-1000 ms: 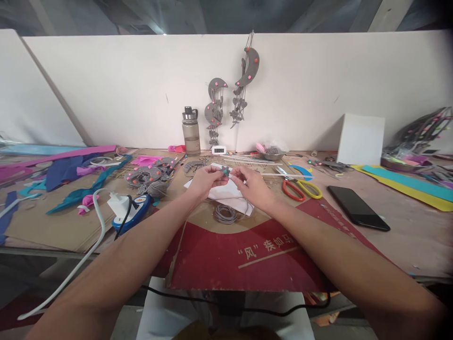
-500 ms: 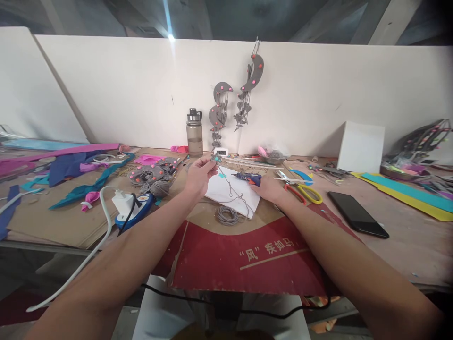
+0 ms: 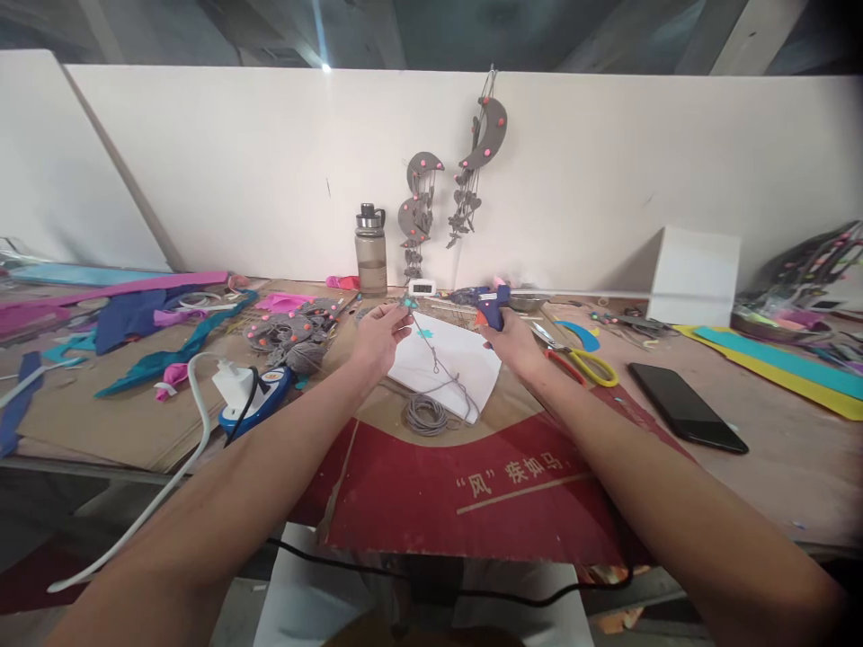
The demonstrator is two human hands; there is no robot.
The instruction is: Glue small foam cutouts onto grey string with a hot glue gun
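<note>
My left hand [image 3: 378,340] pinches a small grey and teal piece [image 3: 408,304], from which a grey cord [image 3: 435,355] trails down. My right hand [image 3: 518,343] is wrapped round the handle of a blue glue gun [image 3: 494,305], whose nozzle points left. Under and between the hands lies a white sheet of paper [image 3: 480,358] with a teal cut-out [image 3: 424,333] on it. The cord runs across the paper to a loose grey coil [image 3: 426,415] at its near edge. Fine detail of the pinched piece is too small to make out.
Yellow-handled scissors [image 3: 590,367] and a black phone [image 3: 684,406] lie to the right. A water bottle [image 3: 370,252] stands at the back. On the left are a blue power socket [image 3: 266,395] with a white plug and grey felt pieces [image 3: 289,328]. Moon-shaped hangings [image 3: 495,130] hang on the wall.
My right hand has lifted the glue gun up and away from the paper, tilting its handle more upright. The paper and coil have shifted slightly. My left hand has stayed nearly in place.
</note>
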